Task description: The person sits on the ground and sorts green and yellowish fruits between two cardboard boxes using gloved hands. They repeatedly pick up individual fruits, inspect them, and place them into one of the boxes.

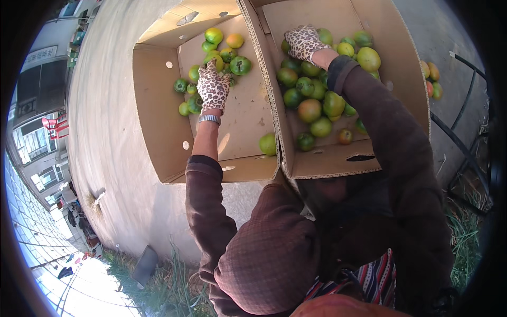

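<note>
Two cardboard boxes stand side by side before me, both with green and partly orange tomatoes in them. My left hand (213, 87), in a leopard-print glove, reaches into the left box (156, 115) and touches a green tomato (214, 60); whether it grips it I cannot tell. My right hand (305, 42), in a matching glove, is over the upper left of the pile in the right box (326, 166), close to a dark green tomato (285, 46). Its fingertips and palm are hidden. One green tomato (268, 144) lies apart near the left box's lower right corner.
Several tomatoes (433, 72) lie on the concrete ground (107, 130) right of the boxes. Black tubing or bars (461, 142) run along the far right. A dark grey object (145, 264) rests by grass at lower left. Red chairs (56, 126) stand farther left.
</note>
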A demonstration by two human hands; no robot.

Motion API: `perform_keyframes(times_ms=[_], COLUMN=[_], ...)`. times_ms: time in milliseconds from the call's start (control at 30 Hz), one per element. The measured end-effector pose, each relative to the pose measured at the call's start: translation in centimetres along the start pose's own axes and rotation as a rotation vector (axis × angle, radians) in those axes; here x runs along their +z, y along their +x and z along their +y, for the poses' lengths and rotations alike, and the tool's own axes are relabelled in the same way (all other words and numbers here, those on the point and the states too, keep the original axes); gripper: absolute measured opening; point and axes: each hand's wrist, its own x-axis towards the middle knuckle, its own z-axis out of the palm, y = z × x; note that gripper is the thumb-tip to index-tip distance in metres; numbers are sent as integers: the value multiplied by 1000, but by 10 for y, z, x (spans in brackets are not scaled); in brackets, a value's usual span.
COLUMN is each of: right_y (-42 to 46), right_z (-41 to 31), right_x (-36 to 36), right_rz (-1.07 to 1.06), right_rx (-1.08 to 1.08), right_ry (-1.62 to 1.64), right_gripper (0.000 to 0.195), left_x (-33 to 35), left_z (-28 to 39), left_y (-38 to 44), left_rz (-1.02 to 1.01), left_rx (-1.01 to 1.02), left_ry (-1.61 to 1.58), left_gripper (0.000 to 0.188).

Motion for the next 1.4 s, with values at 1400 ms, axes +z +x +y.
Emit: perform_keyframes(times_ms=[1400], right_y=[-76], right_z=[11], right_x=[-70], right_rz=[462], right_rx=[-11], right_ry=[498], right_gripper=[66], left_x=[-72], left_z=[-10], left_y=[18], left_rz=[256], left_rx=[-124], left_ry=[-703], left_gripper=[74])
